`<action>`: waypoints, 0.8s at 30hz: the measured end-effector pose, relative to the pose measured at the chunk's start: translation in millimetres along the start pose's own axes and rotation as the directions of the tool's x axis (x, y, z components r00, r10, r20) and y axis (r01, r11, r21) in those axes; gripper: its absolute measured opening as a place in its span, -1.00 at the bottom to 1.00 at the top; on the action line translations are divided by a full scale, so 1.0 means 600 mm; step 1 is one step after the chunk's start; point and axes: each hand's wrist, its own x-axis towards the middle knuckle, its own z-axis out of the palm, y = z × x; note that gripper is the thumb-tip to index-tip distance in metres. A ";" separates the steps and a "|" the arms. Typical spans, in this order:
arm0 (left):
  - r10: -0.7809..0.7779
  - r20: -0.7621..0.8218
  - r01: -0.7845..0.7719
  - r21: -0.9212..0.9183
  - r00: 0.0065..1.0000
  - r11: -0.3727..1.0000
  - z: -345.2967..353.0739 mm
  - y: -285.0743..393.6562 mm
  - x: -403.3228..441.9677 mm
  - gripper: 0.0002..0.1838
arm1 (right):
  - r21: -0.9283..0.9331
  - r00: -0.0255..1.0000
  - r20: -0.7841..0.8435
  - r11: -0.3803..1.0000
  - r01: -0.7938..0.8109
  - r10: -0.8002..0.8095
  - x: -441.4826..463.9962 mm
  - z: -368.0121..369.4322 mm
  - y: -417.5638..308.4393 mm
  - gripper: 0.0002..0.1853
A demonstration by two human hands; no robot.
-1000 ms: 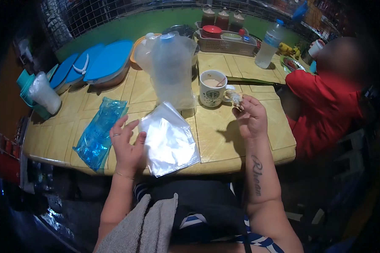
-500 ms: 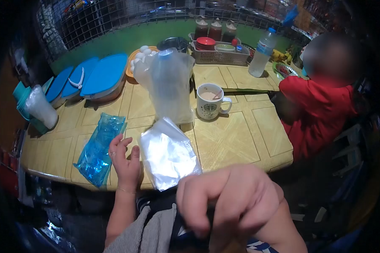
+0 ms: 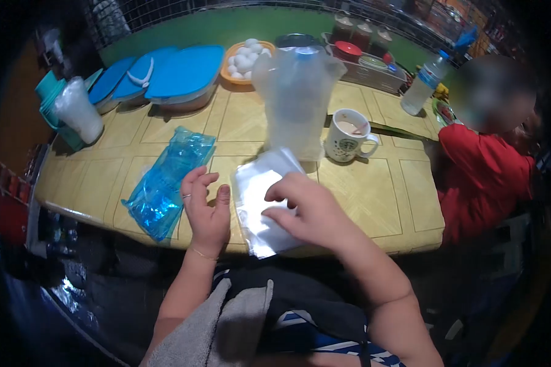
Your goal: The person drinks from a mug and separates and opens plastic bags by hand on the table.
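Observation:
My left hand [image 3: 207, 211] is raised at the table's near edge with its fingers apart and nothing in it, between a blue plastic packet [image 3: 171, 183] and a stack of clear plastic bags [image 3: 257, 189]. Over the right side of that stack is my right hand [image 3: 303, 211], thumb and fingers apart, with nothing visible between them. Whether its fingertips touch the plastic cannot be told. Behind the stack stands a cloudy plastic pitcher [image 3: 297, 104]. To its right is a white mug [image 3: 347, 137] with a milky brown drink and a stirrer.
Blue-lidded containers [image 3: 187, 73], an orange bowl [image 3: 228, 72] of eggs and a grey condiment basket [image 3: 373, 72] line the back. A teal pitcher [image 3: 50, 98] stands at the left, a water bottle [image 3: 423, 85] at the right. A person in red [image 3: 487, 177] sits at the right.
My right hand held a small crumpled piece near the mug, came down close to the camera, and is now over the plastic bags without that piece showing. The view has shifted.

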 end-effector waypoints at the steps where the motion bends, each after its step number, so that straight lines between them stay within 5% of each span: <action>1: 0.048 -0.008 -0.048 0.038 0.999 0.998 0.000 -0.004 0.000 -0.70 | -0.152 0.999 0.034 0.988 0.004 0.001 -0.005 0.020 0.014 -0.75; 4: 0.058 -0.010 -0.057 0.053 0.998 0.997 0.001 -0.006 0.000 -0.70 | -0.422 0.993 0.117 0.906 0.028 0.024 -0.016 0.062 0.062 -0.73; 7: 0.040 -0.017 -0.040 0.003 0.999 0.999 -0.001 -0.002 -0.003 -0.67 | -0.154 0.991 0.019 0.980 -0.126 0.130 -0.015 0.058 0.088 -0.79; 10: 0.313 -0.020 -0.313 0.004 0.950 0.950 -0.007 0.003 -0.004 -0.66 | 0.310 0.941 -0.067 0.903 -0.297 0.332 -0.017 0.048 0.093 -0.82; 12: 0.437 0.173 -0.436 -0.046 0.883 0.899 -0.012 0.023 -0.004 -0.61 | 0.579 0.903 -0.067 0.753 -0.311 0.424 -0.017 0.040 0.095 -0.83; 15: 0.583 0.367 -0.565 -0.168 0.725 0.808 -0.003 0.052 0.010 -0.58 | 0.676 0.913 -0.024 0.679 -0.286 0.408 -0.021 0.030 0.094 -0.87; 18: 0.389 0.331 -0.356 -0.159 0.859 0.921 0.021 0.051 -0.005 -0.52 | 0.699 0.903 -0.009 0.648 -0.302 0.430 -0.027 0.023 0.089 -0.88; 19: 0.259 0.344 -0.174 -0.260 0.903 0.950 0.030 0.055 -0.011 -0.56 | 0.692 0.895 -0.006 0.648 -0.319 0.447 -0.029 0.020 0.087 -0.88; 22: -0.044 0.412 0.254 -0.471 0.910 0.845 0.057 0.075 -0.010 -0.62 | 0.660 0.933 -0.042 0.711 -0.243 0.357 -0.037 0.022 0.097 -0.90; 24: -0.110 0.452 0.325 -0.431 0.885 0.841 0.060 0.077 -0.006 -0.64 | 0.777 0.882 -0.152 0.605 -0.173 0.447 -0.040 0.013 0.109 -0.90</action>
